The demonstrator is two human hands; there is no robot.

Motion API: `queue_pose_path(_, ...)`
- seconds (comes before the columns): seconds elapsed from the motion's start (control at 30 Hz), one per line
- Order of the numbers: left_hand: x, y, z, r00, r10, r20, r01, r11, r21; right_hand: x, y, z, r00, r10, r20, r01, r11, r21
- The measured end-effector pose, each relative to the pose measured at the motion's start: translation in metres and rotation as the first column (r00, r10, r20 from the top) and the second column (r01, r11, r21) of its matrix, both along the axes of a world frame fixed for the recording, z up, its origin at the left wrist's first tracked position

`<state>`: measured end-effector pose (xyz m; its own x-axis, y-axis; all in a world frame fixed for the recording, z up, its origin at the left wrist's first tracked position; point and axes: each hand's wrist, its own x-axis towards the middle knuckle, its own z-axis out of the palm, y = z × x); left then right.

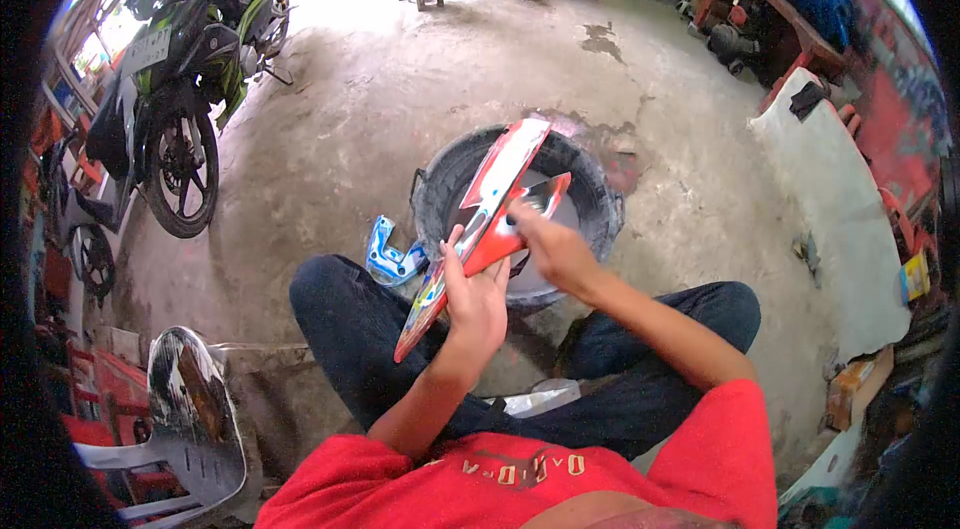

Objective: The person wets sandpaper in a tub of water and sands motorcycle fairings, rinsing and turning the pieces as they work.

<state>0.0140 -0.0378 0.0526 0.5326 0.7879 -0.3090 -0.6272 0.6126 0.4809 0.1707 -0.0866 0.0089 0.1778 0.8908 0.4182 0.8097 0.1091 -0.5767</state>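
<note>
A long red and white motorcycle fairing panel (515,164) with coloured graphics is held at a slant over a black tub (432,219) of greyish water. My left hand (475,304) grips the panel from below near its middle, thumb along its edge. My right hand (555,247) is closed, with its fingertips against the panel's red side. Something small and dark shows at those fingertips, but I cannot make out what it is. A blue and white panel piece (392,254) lies on the floor against the left of the tub.
A green and black motorbike (180,79) stands at the left. A grey plastic chair (200,419) is at lower left. A large pale panel (830,209) lies along the right, near a workbench (775,9). Concrete floor (370,109) surrounds the tub.
</note>
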Motion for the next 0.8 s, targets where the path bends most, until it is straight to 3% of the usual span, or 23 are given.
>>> queue_pose_path(0.07,0.001,0.001,-0.002,1.000,-0.004,0.002,0.004,1.000,-0.001,-0.022,-0.011,0.020,0.956,0.280,0.093,-0.288,0.953,0.094)
queue_pose_path(0.17,-0.003,0.002,-0.008,1.000,-0.006,-0.007,0.006,1.000,0.016,-0.016,-0.014,0.011,0.951,0.287,0.115,-0.299,0.949,0.101)
queue_pose_path(0.3,0.003,0.001,0.001,1.000,0.008,0.001,-0.008,0.999,0.031,0.003,-0.006,0.002,0.989,-0.005,-0.148,-0.002,0.999,-0.047)
queue_pose_path(0.33,0.003,0.003,-0.005,1.000,0.001,0.003,-0.001,0.999,0.047,-0.011,-0.011,0.011,0.977,0.140,-0.162,-0.140,0.990,0.011)
queue_pose_path(0.43,-0.003,0.001,0.001,0.998,-0.023,-0.066,0.022,1.000,-0.005,-0.029,-0.018,0.038,0.893,0.417,0.169,-0.437,0.894,0.102)
queue_pose_path(0.47,-0.001,0.002,-0.003,1.000,-0.017,0.003,0.017,0.999,0.028,-0.019,-0.016,0.026,0.913,0.370,0.172,-0.386,0.920,0.070)
queue_pose_path(0.5,0.000,0.002,-0.007,0.997,-0.013,0.070,0.009,0.998,0.059,-0.007,-0.009,0.001,0.959,0.283,-0.025,-0.279,0.955,0.099)
queue_pose_path(0.57,-0.002,-0.003,-0.002,1.000,0.005,0.028,-0.006,0.999,0.047,0.009,0.000,-0.003,0.989,-0.068,-0.129,0.057,0.994,-0.091)
queue_pose_path(0.67,0.000,-0.001,-0.002,0.999,-0.003,0.050,0.001,0.999,0.047,-0.012,-0.007,0.015,0.985,0.161,-0.061,-0.160,0.987,0.015)
queue_pose_path(0.77,-0.003,0.002,-0.011,0.999,-0.028,0.043,0.024,0.994,0.103,-0.023,-0.014,0.034,0.908,0.393,0.145,-0.409,0.907,0.100)
queue_pose_path(0.8,-0.003,-0.001,-0.007,0.998,-0.028,0.064,0.021,0.995,0.102,-0.013,-0.010,0.012,0.947,0.292,0.132,-0.308,0.942,0.131)
